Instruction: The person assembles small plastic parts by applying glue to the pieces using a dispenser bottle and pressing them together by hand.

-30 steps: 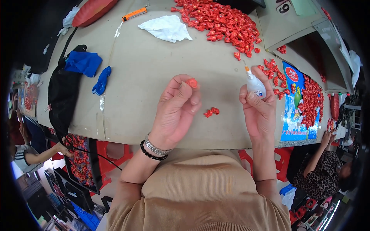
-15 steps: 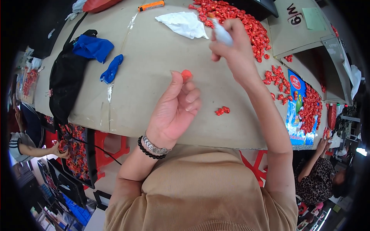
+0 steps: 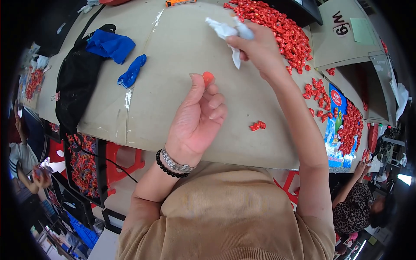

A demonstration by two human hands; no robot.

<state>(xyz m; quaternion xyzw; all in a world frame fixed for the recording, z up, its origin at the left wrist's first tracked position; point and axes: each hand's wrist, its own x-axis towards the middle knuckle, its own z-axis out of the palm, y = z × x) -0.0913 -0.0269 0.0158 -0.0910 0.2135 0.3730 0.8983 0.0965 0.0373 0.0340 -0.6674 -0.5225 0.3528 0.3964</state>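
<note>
My left hand (image 3: 197,115) is held palm up over the table, pinching a small round red piece (image 3: 208,78) between thumb and forefinger; the other fingers curl inward. Farther off and to the right, my right hand (image 3: 262,47) is closed round a small whitish bottle (image 3: 245,31) with an orange tip. A crumpled white tissue (image 3: 222,28) hangs from the same hand, against the bottle. Beyond that hand spreads a large heap of small red pieces (image 3: 284,32). A few similar red pieces (image 3: 258,125) lie on the table between my forearms.
On the left of the table (image 3: 169,56) lie a black cloth bag (image 3: 78,95) and blue cloth pieces (image 3: 112,45). An orange-wrapped item (image 3: 180,2) lies at the far edge. A grey cabinet (image 3: 346,39) and a blue bag sheet (image 3: 336,125) with red pieces stand right. Co-workers sit at both sides.
My right hand has taken up the white tissue from the table and now has it against the bottle. My left hand still pinches the red piece. The view has shifted slightly.
</note>
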